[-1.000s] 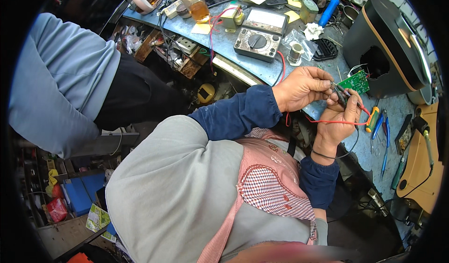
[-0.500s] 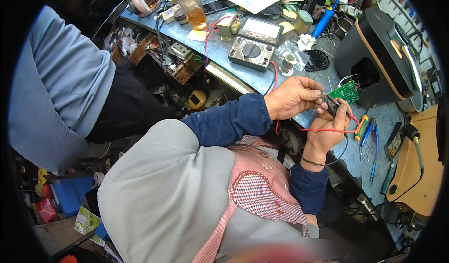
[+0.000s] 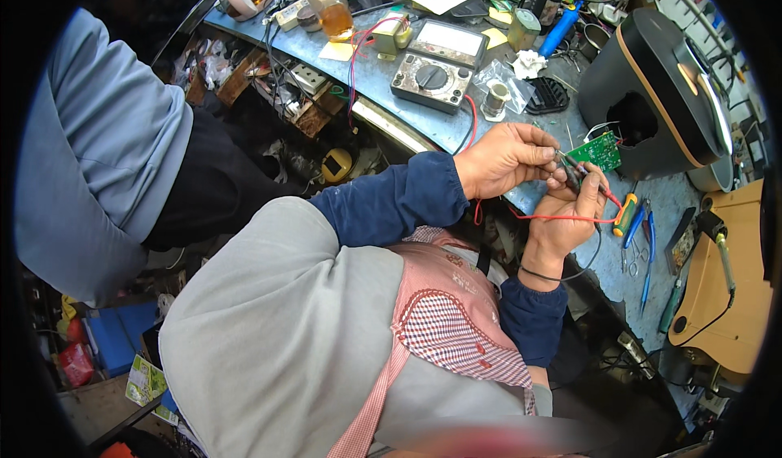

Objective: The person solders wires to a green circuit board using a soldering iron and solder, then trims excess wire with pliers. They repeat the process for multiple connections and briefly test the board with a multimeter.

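My left hand is closed in a pinch, its fingertips on a small part too tiny to make out. Just right of it, my right hand grips the red and black test probes, their tips meeting at the left fingertips. A red test lead loops across the right hand, and a black one runs round its wrist. These belong with the analog multimeter lying on the bench beyond my left hand. Behind the fingers, a green circuit board hangs by wires against a dark appliance with a ragged hole.
Right of my hands lie a yellow-green screwdriver, blue-handled pliers and a soldering iron over a tan panel. A solder spool and a cup of brown liquid stand farther back. Another person's sleeve is at left.
The whole view has shifted slightly, moving the bench a little left and up in the picture. Both hands keep nearly the same pose, with the probes still at the left fingertips.
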`<state>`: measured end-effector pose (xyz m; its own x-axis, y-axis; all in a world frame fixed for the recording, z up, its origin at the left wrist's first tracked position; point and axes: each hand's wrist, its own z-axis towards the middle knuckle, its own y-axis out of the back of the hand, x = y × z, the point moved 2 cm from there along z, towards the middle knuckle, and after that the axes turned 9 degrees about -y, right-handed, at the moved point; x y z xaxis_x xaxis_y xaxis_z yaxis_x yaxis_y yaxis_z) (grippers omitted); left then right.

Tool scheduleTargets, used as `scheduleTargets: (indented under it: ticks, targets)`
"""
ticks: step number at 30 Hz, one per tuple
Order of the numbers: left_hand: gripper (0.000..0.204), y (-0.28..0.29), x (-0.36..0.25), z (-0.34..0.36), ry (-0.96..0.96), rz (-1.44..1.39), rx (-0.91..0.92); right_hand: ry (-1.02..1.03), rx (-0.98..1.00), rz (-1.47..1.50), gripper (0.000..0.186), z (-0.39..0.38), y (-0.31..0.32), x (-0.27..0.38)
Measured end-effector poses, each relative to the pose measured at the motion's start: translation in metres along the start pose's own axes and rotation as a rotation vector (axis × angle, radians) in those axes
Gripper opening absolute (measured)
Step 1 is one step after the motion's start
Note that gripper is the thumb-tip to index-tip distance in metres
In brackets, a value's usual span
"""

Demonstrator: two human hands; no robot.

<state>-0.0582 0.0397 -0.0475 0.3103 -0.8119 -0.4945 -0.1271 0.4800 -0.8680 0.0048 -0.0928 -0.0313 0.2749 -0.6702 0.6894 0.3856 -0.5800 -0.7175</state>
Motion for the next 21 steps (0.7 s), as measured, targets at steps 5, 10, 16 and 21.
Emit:
scheduleTargets:
  ticks: [5,10,16,21]
  targets:
    - [0.015,-0.0002,0.0004,-0.0006,-0.005,0.014,-0.003,-0.005,0.001,-0.009,0.027,-0.0013,-0.0015,0.0016]
    - [0.015,0.0009,0.0005,0.0006,-0.009,0.007,0.0,-0.001,-0.004,-0.007,0.027,-0.0012,-0.0018,0.0012]
    - [0.015,-0.0004,-0.0003,-0.0014,-0.006,0.019,-0.003,0.011,-0.019,-0.009,0.027,-0.0012,0.0029,-0.0012]
    - [0.015,-0.0003,-0.0005,-0.0017,-0.009,0.023,0.001,0.02,0.002,-0.013,0.027,-0.0013,0.0024,-0.0004]
